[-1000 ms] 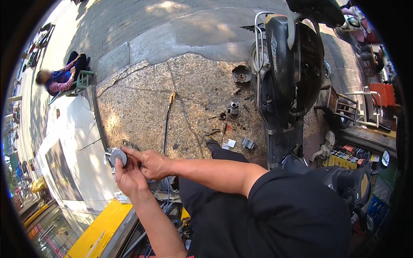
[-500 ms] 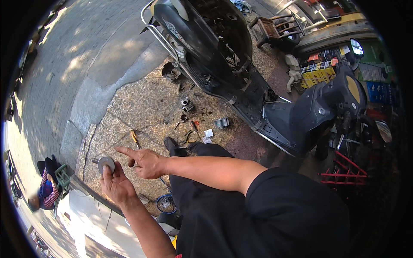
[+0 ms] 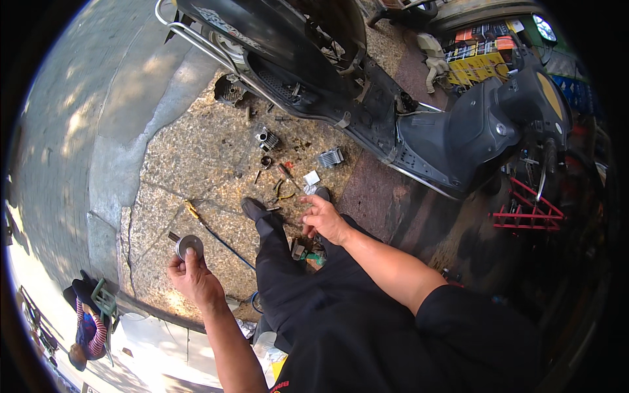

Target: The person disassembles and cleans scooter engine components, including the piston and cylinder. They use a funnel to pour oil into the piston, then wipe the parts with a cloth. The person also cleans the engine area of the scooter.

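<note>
My left hand (image 3: 196,281) grips a small piston (image 3: 188,246), its round grey metal face turned up under my thumb. A short dark pin sticks out from the piston's far left side. Over my knees hovers my right hand (image 3: 325,220), holding nothing, its fingers loosely bent and apart. On the ground just beyond that hand lie a white square of paper (image 3: 311,177), a screwdriver (image 3: 287,174) and some black, curved pieces. Farther off are a finned metal cylinder block (image 3: 331,157), another metal engine part (image 3: 266,139) and a dark ring (image 3: 266,162).
A dark scooter (image 3: 419,141) with body panels off stands across the far right. Beyond my left hand, a yellow-ended tool (image 3: 191,209) trails a blue hose. A round finned cover (image 3: 228,90) lies farther away. At the left, a person (image 3: 88,327) sits near a green stool.
My right hand has pulled away from beside the piston, swinging right over my knees. My left hand still holds the piston, now slightly farther right. The view has shifted too.
</note>
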Tool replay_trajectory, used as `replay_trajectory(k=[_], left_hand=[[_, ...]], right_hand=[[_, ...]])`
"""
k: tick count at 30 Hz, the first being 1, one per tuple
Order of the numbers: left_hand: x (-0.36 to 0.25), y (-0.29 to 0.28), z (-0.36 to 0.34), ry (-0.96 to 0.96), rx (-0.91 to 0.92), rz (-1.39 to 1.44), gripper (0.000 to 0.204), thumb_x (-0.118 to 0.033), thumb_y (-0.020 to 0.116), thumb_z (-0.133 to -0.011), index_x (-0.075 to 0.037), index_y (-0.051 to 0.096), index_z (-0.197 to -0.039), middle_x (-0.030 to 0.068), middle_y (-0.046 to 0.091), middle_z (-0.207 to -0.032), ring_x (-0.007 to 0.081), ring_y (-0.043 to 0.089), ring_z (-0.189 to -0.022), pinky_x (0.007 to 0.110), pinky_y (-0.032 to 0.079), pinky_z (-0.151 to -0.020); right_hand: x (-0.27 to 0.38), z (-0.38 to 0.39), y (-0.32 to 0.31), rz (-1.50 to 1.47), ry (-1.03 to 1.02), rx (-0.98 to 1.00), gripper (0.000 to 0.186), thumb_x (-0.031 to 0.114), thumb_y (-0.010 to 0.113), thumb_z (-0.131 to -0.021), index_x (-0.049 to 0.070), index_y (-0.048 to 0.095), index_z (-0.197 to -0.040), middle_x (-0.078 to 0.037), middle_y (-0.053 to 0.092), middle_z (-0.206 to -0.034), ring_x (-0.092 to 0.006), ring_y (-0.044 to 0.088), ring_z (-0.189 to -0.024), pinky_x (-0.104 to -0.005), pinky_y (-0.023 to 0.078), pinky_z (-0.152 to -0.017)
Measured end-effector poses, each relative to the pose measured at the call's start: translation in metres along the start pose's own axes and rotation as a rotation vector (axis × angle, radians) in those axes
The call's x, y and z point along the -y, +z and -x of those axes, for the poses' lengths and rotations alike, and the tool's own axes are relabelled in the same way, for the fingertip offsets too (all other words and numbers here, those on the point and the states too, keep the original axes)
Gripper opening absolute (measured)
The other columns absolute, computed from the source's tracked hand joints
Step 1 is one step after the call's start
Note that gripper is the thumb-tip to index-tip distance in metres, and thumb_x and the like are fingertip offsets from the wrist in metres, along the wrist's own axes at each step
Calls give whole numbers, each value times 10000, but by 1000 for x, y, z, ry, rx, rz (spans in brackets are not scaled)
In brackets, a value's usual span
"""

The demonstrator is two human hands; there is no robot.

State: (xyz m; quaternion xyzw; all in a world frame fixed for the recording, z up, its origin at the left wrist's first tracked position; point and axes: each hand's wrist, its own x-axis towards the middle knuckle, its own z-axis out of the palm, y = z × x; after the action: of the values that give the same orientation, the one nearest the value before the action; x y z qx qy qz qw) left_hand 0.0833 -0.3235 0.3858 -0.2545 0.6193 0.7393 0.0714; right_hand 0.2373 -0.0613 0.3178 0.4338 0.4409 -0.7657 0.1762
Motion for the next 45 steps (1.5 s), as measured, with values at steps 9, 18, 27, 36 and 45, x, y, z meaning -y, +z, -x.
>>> replay_trajectory(k=[9,18,27,36,45], left_hand=[[149,61,45,-108,71,-154,264,-41,655,-907,-9,468,-1091,154,617,-1081,246,640,-1003,356,544,-903],[290,54,16,-73,112,-338,382,-34,681,-866,3,466,-1180,158,604,-1107,238,609,-1019,364,488,-936],[322,54,7,-113,155,-406,471,-110,734,-831,2,464,-1201,152,596,-1103,215,579,-1010,347,446,-939],[304,60,14,-87,266,-376,349,-57,664,-883,-14,488,-1182,160,613,-1128,232,621,-1050,368,514,-960],[230,136,65,-56,268,-309,384,-60,664,-873,-9,452,-1190,146,592,-1104,217,604,-1014,343,495,-925]], right_hand=[[-88,-109,-220,118,69,-510,788,51,689,-825,81,277,-1496,-103,607,-942,-158,625,-717,-298,529,-589],[-171,-315,-334,972,-270,-700,1023,150,798,-754,196,156,-1550,-232,542,-1322,-369,555,-1195,-449,443,-1020],[-187,-366,-349,934,-64,-613,1031,87,771,-775,210,102,-1551,-223,433,-1439,-385,479,-1281,-430,425,-1061],[-165,-308,-322,1066,-8,-513,958,107,756,-764,175,184,-1528,-239,508,-1263,-382,540,-1161,-451,469,-973],[-4,-98,-358,941,109,-496,1035,66,731,-701,94,134,-1546,-218,664,-974,-391,670,-902,-443,535,-880]])
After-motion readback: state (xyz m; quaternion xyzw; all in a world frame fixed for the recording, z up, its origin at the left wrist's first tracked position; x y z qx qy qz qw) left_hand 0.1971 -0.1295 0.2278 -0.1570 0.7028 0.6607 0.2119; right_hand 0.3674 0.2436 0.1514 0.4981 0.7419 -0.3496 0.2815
